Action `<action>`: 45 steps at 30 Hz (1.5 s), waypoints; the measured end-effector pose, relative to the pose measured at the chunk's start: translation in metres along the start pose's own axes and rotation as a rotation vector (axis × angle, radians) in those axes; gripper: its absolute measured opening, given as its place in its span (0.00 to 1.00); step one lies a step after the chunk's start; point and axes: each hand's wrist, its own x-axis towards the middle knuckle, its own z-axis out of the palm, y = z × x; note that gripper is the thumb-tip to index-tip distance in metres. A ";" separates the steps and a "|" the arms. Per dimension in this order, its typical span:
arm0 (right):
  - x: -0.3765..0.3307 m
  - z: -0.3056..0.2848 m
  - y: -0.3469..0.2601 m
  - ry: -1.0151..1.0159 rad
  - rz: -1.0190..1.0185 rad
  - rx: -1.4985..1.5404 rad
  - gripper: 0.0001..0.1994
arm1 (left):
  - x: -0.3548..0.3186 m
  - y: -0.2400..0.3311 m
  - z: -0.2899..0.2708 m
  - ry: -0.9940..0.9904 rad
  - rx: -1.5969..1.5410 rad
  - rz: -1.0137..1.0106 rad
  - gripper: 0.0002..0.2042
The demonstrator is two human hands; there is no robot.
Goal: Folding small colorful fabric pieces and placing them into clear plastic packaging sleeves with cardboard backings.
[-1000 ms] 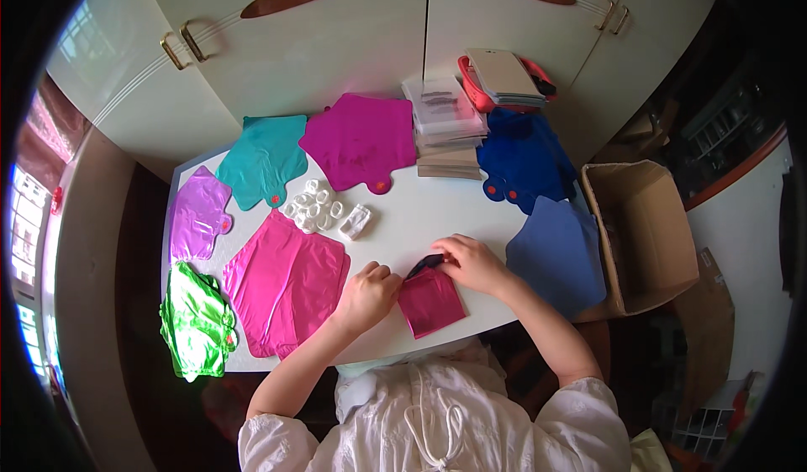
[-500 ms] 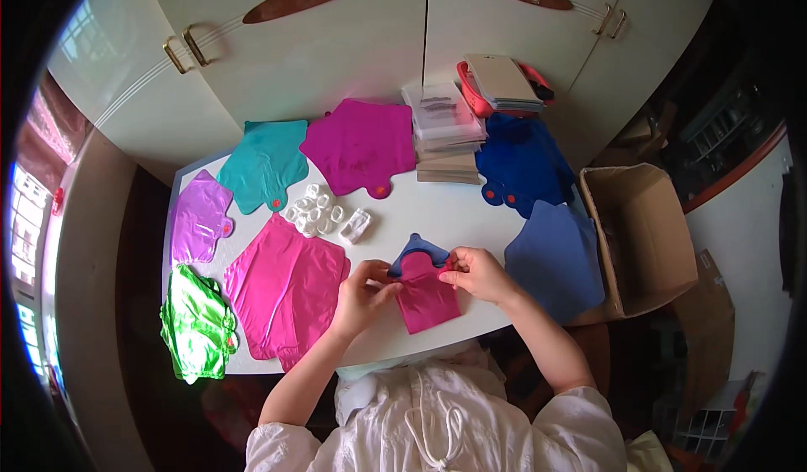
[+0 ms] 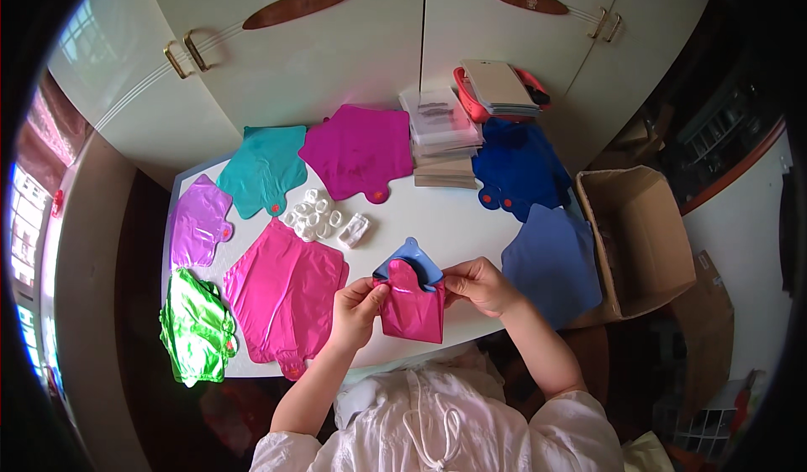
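In front of me a folded pink foil balloon and a folded blue foil balloon are held together. The blue one's pointed tip shows above the pink one, whose rounded tab lies across it. My left hand pinches the left edge between thumb and fingers. At the upper right edge my right hand pinches with thumb and fingertips. Flat pink foil balloons lie to the left of my left hand. Flat slate-blue ones lie to the right of my right hand.
Teal, magenta, purple, green and dark blue foil balloons line the white table. White ribbon rolls sit mid-table. Stacked packets and a red basket stand behind. A cardboard box stands right.
The pink piece has turned more upright and shifted slightly left. Its rounded tab now lies over the blue piece, which shows more widely. Both hands have moved with it.
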 end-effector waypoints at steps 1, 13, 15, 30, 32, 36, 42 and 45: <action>0.000 0.001 -0.001 -0.002 -0.014 -0.025 0.13 | -0.001 -0.001 0.001 0.006 0.023 0.014 0.07; 0.001 0.006 -0.008 0.042 -0.044 -0.059 0.12 | -0.006 -0.001 0.005 0.048 0.149 0.125 0.05; 0.000 0.007 -0.011 0.063 -0.030 -0.110 0.11 | -0.008 0.003 0.010 0.057 0.178 0.161 0.05; 0.001 -0.004 -0.004 -0.025 -0.002 0.117 0.13 | -0.006 -0.001 0.008 0.042 0.106 0.101 0.05; 0.002 -0.005 -0.002 -0.037 -0.028 0.066 0.13 | -0.007 0.001 0.009 0.035 0.122 0.126 0.05; 0.004 0.000 -0.004 0.004 -0.039 0.018 0.13 | -0.009 0.003 0.013 0.057 0.148 0.166 0.04; 0.006 0.007 -0.007 0.108 0.003 -0.022 0.12 | -0.009 0.001 0.011 0.072 0.191 0.181 0.04; 0.007 0.000 0.002 0.095 0.013 -0.003 0.12 | -0.009 -0.001 0.011 0.080 0.204 0.156 0.04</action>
